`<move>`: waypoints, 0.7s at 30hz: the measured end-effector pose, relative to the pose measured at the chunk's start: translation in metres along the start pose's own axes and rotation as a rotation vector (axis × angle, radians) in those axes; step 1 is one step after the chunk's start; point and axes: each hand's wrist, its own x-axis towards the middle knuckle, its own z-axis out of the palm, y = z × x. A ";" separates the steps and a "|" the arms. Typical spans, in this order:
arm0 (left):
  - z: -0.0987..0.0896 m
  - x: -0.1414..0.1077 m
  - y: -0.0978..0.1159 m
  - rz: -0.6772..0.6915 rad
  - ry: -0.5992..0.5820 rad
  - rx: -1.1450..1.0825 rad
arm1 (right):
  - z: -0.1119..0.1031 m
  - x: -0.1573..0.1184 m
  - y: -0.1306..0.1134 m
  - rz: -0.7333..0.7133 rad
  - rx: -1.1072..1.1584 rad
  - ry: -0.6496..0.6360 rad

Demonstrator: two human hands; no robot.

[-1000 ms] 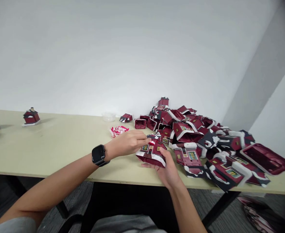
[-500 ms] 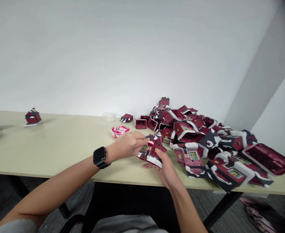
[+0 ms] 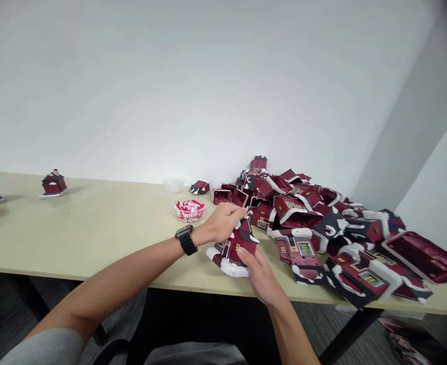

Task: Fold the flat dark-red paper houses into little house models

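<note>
A small dark-red toy house point(image 3: 242, 241) with a dark roof and white snow trim tilts just above the table's near side. My right hand point(image 3: 263, 276) grips it from the right, thumb on the front wall beside a yellow window. Over its roof and upper front, my left hand point(image 3: 225, 221) is closed, fingers bent against the house. These fingers hide part of the front, so anything small beneath them is out of sight. Just beyond the left wrist sits a clear tub point(image 3: 189, 210) of small red-and-white pieces.
A big heap of similar toy houses point(image 3: 303, 203) covers the table's right side, some showing hollow undersides. One house point(image 3: 199, 187) lies apart near a clear empty tub point(image 3: 173, 185). Two upright houses, one nearer point(image 3: 54, 183), stand at left on the pale table point(image 3: 105, 218).
The house has turned and tipped, showing more of its side wall. My left hand has shifted right over its top, and the red-and-white piece seen on its front is now hidden.
</note>
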 end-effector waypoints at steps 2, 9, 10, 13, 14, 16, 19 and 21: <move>0.002 0.003 0.000 0.020 -0.009 -0.005 | -0.002 -0.003 -0.001 -0.005 -0.015 -0.014; -0.009 -0.008 0.018 0.066 0.075 0.192 | 0.014 -0.003 -0.011 -0.111 -0.061 0.016; -0.011 -0.015 0.021 0.045 0.065 0.225 | 0.016 -0.003 -0.012 -0.131 -0.102 0.002; -0.015 -0.039 0.022 -0.013 -0.043 0.304 | 0.018 -0.004 -0.010 -0.178 -0.279 -0.092; -0.018 -0.048 0.018 -0.015 -0.063 0.335 | 0.016 -0.004 -0.008 -0.187 -0.342 -0.113; -0.030 -0.068 0.003 -0.043 -0.042 0.403 | 0.012 -0.005 -0.004 -0.183 -0.435 -0.111; -0.075 -0.099 -0.036 -0.164 0.085 0.513 | 0.004 -0.003 0.001 -0.105 -0.453 -0.063; -0.126 -0.123 -0.066 -0.321 0.195 0.622 | 0.000 0.001 0.004 -0.073 -0.440 -0.038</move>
